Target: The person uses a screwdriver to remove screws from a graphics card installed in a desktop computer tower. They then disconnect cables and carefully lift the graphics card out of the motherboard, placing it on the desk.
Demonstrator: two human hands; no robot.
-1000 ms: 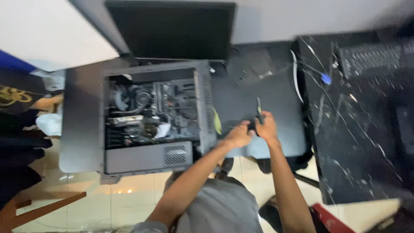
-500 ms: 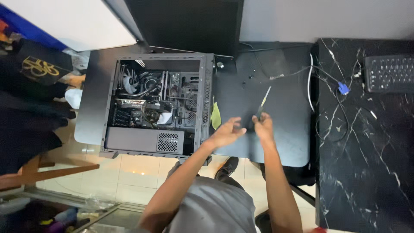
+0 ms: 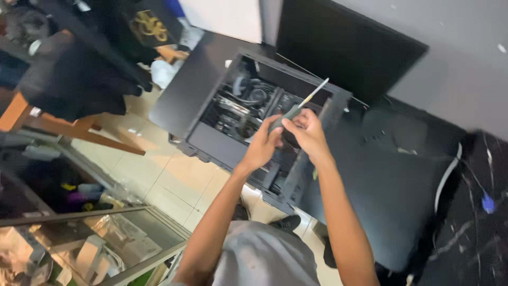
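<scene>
The screwdriver was held up over the open PC case, its pale shaft slanting up and to the right. Both hands were together on its dark handle: the left hand gripped the lower end, the right hand closed around it just above. The case lay on its side on a black desk. A dark monitor stood behind it. A blue-tipped cable lay well off to the right.

Matt black metal computer case, shiny metal screwdriver shaft.
</scene>
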